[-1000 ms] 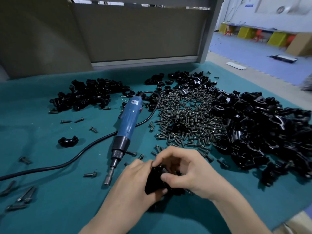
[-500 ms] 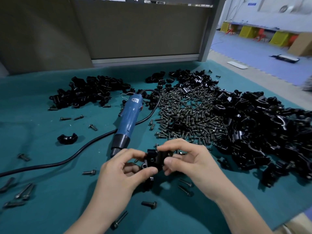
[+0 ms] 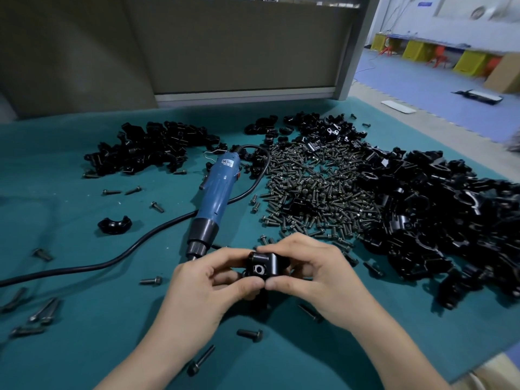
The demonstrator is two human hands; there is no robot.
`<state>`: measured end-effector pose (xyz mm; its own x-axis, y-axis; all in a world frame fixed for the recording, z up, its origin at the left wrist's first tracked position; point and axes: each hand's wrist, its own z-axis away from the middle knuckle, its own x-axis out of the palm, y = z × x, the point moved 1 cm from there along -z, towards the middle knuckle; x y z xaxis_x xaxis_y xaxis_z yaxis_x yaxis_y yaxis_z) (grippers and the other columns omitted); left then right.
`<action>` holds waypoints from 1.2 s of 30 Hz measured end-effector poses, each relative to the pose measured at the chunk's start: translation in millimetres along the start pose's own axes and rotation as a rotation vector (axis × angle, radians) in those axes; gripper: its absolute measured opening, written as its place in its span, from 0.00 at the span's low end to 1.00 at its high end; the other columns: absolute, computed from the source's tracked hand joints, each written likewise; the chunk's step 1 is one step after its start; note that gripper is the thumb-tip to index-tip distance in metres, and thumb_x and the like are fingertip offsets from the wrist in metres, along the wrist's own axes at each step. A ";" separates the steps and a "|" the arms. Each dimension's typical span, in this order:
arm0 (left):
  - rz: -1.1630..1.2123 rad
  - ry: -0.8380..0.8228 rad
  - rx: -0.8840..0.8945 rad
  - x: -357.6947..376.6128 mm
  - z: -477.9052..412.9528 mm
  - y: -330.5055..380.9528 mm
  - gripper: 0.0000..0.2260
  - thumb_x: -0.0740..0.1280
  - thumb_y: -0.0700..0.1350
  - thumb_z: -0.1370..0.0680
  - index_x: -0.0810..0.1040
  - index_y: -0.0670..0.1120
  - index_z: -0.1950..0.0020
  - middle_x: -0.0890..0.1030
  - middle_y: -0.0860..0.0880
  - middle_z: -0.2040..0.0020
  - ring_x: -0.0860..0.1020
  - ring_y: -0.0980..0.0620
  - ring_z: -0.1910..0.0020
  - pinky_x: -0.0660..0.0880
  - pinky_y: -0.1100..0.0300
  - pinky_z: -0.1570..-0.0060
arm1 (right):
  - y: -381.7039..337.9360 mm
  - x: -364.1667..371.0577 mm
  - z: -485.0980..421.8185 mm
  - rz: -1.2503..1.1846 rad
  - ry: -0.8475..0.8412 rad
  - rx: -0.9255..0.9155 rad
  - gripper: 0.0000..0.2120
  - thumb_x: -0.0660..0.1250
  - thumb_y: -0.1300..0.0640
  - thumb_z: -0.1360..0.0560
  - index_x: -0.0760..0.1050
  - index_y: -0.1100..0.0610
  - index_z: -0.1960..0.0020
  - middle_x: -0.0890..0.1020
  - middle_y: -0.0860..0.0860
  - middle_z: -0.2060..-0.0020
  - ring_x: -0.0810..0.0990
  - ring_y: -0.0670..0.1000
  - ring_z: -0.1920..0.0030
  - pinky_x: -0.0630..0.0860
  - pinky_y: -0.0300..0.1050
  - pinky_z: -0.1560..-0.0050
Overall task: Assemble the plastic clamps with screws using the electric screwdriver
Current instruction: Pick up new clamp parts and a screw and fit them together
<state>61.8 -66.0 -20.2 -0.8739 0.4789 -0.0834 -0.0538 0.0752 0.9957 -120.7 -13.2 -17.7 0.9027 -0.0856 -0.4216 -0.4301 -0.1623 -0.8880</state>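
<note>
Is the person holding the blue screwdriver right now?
No, the screwdriver lies on the green mat while the left hand and right hand both pinch a black clamp.

Left hand (image 3: pixel 205 291): held curled, clamp (image 3: pixel 263 267) pinched by thumb and forefinger.
Right hand (image 3: pixel 318 280): held curled, same clamp pinched, thumb tips touching.

Teal-covered table (image 3: pixel 70 347) under clamp heaps (image 3: pixel 439 209), screws (image 3: pixel 312 190), blue screwdriver (image 3: pixel 218 192).

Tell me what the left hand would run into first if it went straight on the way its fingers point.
The left hand pinches the black clamp, so that comes first; pushed further, it would probably press into the right hand opposite.
</note>
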 end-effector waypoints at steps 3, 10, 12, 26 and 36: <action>0.006 -0.029 -0.014 -0.5 0.4 1.4 0.17 0.76 0.50 0.41 0.85 0.58 0.53 0.85 0.42 0.61 0.85 0.45 0.62 0.81 0.59 0.56 | -1.4 -1.9 0.9 0.035 -0.002 -0.048 0.18 0.76 0.50 0.32 0.80 0.40 0.43 0.79 0.41 0.54 0.79 0.49 0.53 0.74 0.38 0.53; 0.033 -0.059 0.020 1.4 1.4 2.5 0.18 0.77 0.47 0.39 0.84 0.58 0.50 0.86 0.48 0.56 0.85 0.47 0.58 0.81 0.60 0.57 | -0.2 0.8 -0.9 -0.037 -0.031 -0.050 0.18 0.76 0.49 0.32 0.81 0.41 0.43 0.78 0.41 0.54 0.78 0.45 0.54 0.74 0.34 0.58; 0.028 -0.030 0.006 1.0 0.8 0.9 0.18 0.77 0.47 0.40 0.84 0.59 0.51 0.85 0.44 0.58 0.84 0.42 0.59 0.82 0.55 0.54 | 1.3 -0.6 -0.6 -0.122 -0.042 -0.002 0.18 0.75 0.50 0.32 0.82 0.43 0.43 0.78 0.43 0.55 0.79 0.46 0.57 0.77 0.38 0.63; -0.009 -0.067 0.062 1.4 0.5 -0.6 0.15 0.75 0.51 0.38 0.84 0.60 0.52 0.86 0.51 0.56 0.84 0.51 0.57 0.80 0.64 0.55 | -0.3 -1.8 0.5 -0.107 -0.072 0.059 0.21 0.73 0.50 0.34 0.80 0.43 0.41 0.76 0.47 0.55 0.76 0.56 0.53 0.78 0.56 0.50; -0.015 -0.024 0.132 1.5 1.4 -2.5 0.15 0.75 0.48 0.36 0.83 0.61 0.52 0.85 0.56 0.55 0.84 0.58 0.55 0.77 0.70 0.54 | -1.5 -5.8 1.6 -0.213 0.042 0.057 0.16 0.78 0.64 0.36 0.84 0.53 0.50 0.80 0.53 0.53 0.81 0.52 0.51 0.80 0.43 0.49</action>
<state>61.3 -64.2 -22.9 -0.8613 0.4979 -0.1007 -0.0013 0.1960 0.9806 -125.2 -10.9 -14.3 0.9715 -0.0963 -0.2164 -0.2275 -0.1254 -0.9657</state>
